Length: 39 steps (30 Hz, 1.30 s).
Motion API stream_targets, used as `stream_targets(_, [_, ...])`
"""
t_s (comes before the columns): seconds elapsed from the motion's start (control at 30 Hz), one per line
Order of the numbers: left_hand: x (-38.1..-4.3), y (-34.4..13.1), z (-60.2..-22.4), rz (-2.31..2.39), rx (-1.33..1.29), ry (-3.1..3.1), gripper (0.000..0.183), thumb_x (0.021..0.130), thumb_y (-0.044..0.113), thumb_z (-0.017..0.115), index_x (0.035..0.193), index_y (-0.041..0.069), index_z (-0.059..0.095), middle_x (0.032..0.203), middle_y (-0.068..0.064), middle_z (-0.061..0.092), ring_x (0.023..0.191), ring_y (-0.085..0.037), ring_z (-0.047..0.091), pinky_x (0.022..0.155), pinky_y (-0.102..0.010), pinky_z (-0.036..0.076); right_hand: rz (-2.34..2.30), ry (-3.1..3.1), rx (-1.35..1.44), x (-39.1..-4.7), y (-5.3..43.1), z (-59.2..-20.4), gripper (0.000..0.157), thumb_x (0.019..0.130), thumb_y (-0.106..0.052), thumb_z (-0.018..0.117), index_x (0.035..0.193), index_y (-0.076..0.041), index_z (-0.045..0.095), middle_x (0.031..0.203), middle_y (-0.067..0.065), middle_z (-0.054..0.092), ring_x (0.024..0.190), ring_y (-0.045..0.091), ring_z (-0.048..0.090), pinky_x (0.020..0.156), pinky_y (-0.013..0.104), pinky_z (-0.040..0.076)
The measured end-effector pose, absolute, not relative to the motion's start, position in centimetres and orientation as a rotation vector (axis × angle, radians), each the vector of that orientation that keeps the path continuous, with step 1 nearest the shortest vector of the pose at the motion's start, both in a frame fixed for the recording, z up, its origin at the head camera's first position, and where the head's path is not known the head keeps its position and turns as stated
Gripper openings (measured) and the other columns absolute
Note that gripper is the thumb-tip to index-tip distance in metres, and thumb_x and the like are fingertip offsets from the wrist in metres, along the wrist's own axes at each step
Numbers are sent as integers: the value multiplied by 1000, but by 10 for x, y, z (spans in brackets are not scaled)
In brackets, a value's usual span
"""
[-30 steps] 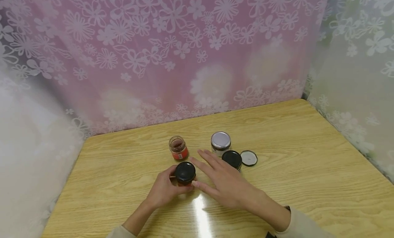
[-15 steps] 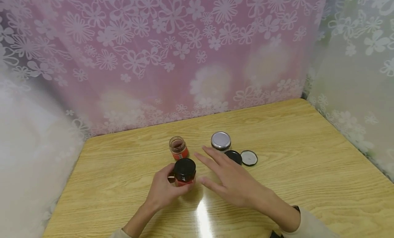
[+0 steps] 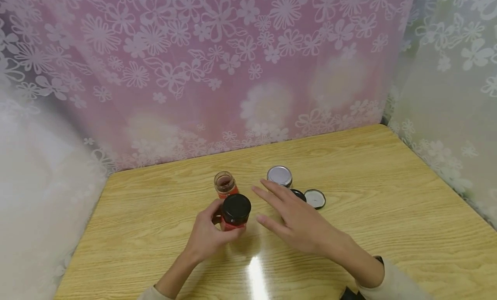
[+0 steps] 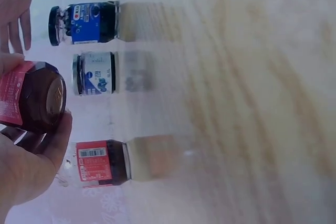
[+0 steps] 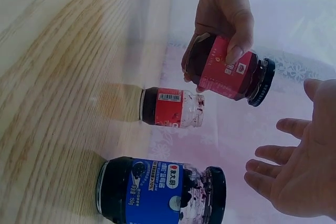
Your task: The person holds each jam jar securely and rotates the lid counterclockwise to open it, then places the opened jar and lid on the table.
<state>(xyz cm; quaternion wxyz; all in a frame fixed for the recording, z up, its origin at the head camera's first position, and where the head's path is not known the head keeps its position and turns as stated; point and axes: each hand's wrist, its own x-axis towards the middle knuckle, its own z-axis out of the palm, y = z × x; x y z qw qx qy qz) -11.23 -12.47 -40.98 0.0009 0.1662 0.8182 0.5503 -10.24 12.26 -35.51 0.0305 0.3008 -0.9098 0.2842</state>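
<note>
My left hand (image 3: 209, 231) grips a jam jar (image 3: 236, 209) with a red label and a black lid. In the right wrist view this jam jar (image 5: 223, 69) is raised off the table and tilted, its lid on. To its right, my right hand (image 3: 304, 222) hovers with fingers spread and holds nothing. Just behind the held jar stands a lidless red-label jar (image 3: 225, 183) with dark jam low inside. A blueberry jam jar (image 5: 157, 192) with a blue label and black lid is partly hidden by my right hand in the head view.
A small jar with a silver lid (image 3: 279, 175) stands behind my right hand. Beside the blueberry jar lies a loose lid (image 3: 315, 198), white inside up. The wooden table (image 3: 372, 179) ends at a pink flowered curtain (image 3: 217, 89).
My left hand has raised the red-label jar from low over the table, moving it slightly away from me. My right hand has drawn away to the right, leaving a wider gap beside the jar.
</note>
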Motion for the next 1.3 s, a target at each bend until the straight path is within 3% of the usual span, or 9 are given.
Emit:
stream_targets(0.23, [-113, -118, -398, 1696, 518, 2618, 55, 70, 21, 86, 119, 28, 60, 103, 10, 64, 95, -11, 59, 81, -33, 51, 976, -2805, 891, -105, 123, -352, 56, 99, -55, 38, 150, -40, 22, 155, -10, 18, 139, 16, 24, 100, 50, 38])
stream_targets(0.43, [-109, -112, -386, 1695, 507, 2636, 55, 68, 18, 88, 115, 29, 62, 102, 10, 63, 90, -12, 59, 72, -29, 54, 1094, -2761, 856, -106, 121, -351, 54, 99, -52, 41, 149, -34, 32, 152, -10, 28, 137, 14, 28, 103, 49, 35])
stream_targets(0.63, [-108, -106, -377, 1655, 564, 2689, 55, 70, 21, 86, 117, 33, 61, 107, 11, 60, 92, -10, 59, 72, -28, 55, 1187, -2694, 813, -106, 119, -351, 51, 99, -47, 46, 145, -27, 40, 143, -10, 41, 131, 12, 39, 100, 44, 39])
stream_targets(0.8, [-105, -103, -372, 1565, 559, 2778, 56, 68, 22, 86, 118, 29, 62, 108, 13, 59, 91, -8, 59, 71, -25, 54, 1109, -2699, 790, -107, 115, -352, 49, 98, -49, 46, 143, -29, 43, 136, -8, 48, 118, 13, 50, 90, 43, 46])
stream_targets(1.0, [-103, -98, -367, 1442, 575, 2877, 55, 67, 24, 86, 117, 21, 64, 106, 8, 59, 89, -8, 58, 70, -24, 53, 877, -2668, 777, -108, 110, -356, 49, 96, -52, 49, 140, -29, 49, 113, -10, 58, 79, 5, 54, 62, 26, 46])
stream_targets(1.2, [-101, -95, -365, 1347, 602, 2905, 53, 67, 26, 85, 115, 21, 64, 101, 9, 59, 87, -8, 57, 69, -24, 52, 759, -2619, 766, -108, 104, -359, 49, 92, -58, 50, 129, -27, 55, 114, -7, 62, 81, 11, 63, 64, 31, 50])
stream_targets(1.3, [-98, -95, -363, 1332, 625, 2888, 54, 67, 27, 85, 116, 22, 64, 101, 12, 59, 87, -7, 57, 69, -23, 52, 851, -2623, 796, -109, 104, -359, 43, 91, -59, 51, 122, -29, 56, 106, -14, 59, 76, 6, 57, 62, 26, 48])
